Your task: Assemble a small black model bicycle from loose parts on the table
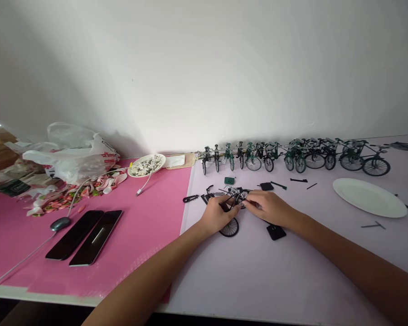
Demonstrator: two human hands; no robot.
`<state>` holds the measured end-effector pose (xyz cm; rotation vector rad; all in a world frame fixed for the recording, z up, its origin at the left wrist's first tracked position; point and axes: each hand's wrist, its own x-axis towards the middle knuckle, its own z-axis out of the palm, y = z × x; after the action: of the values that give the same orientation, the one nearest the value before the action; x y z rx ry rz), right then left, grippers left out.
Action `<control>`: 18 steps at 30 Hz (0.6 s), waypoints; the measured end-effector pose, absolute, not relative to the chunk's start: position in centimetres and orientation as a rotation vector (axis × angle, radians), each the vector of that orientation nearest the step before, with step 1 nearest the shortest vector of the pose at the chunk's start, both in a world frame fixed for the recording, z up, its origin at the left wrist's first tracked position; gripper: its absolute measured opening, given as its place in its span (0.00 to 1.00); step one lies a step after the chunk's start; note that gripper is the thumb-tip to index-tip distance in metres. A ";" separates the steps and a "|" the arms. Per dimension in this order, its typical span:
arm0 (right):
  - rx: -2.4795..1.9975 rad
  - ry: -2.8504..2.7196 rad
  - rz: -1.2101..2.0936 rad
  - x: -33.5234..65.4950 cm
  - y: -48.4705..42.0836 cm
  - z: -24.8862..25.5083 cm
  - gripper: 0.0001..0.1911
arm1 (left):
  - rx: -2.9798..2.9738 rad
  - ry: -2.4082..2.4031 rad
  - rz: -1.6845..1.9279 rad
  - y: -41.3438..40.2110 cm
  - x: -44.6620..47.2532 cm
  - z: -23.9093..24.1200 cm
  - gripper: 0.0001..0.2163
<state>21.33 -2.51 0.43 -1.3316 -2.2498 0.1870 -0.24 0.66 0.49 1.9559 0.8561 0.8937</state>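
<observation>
Both hands meet over a small black model bicycle (229, 227) at the middle of the white tabletop. My left hand (218, 213) pinches its frame, with one spoked wheel showing below the fingers. From the other side, my right hand (267, 207) has thumb and fingers closed at the bicycle's other wheel (243, 197). The fingers cover much of the frame. Loose black parts lie about the hands: a flat black piece (276, 232) near my right wrist, a black crank-like part (190, 198) to the left, and a green piece (229, 180) behind.
Several model bicycles (254, 162) stand in a row along the wall. A white oval plate (370, 197) lies at right. On the pink mat (139, 240) are two phones (95, 237), a computer mouse (60, 223), a plate of small white parts (146, 165), petal-like scraps (71, 194) and plastic bags (75, 151).
</observation>
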 end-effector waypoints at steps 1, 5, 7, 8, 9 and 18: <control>-1.331 -2.252 0.190 21.3 -2.5 0.4 0.21 | 1.961 0.852 0.893 0.7 -0.2 0.5 0.20; -1.330 -2.258 0.192 21.4 -2.5 0.4 0.21 | 1.981 0.853 0.881 0.8 -0.3 0.4 0.20; -1.334 -2.257 0.198 21.3 -2.5 0.5 0.20 | 1.985 0.855 0.880 0.8 -0.3 0.4 0.20; -1.339 -2.255 0.200 21.3 -2.5 0.5 0.20 | 1.986 0.855 0.881 0.8 -0.3 0.4 0.20; -1.343 -2.254 0.204 21.3 -2.5 0.5 0.20 | 1.987 0.855 0.882 0.8 -0.3 0.4 0.20; -1.342 -2.265 0.221 21.4 -2.5 0.4 0.21 | 1.996 0.856 0.885 0.7 -0.3 0.5 0.20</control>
<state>21.35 -2.50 0.42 -1.3418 -2.2649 0.2213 -0.28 0.68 0.48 1.9964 0.8565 0.8851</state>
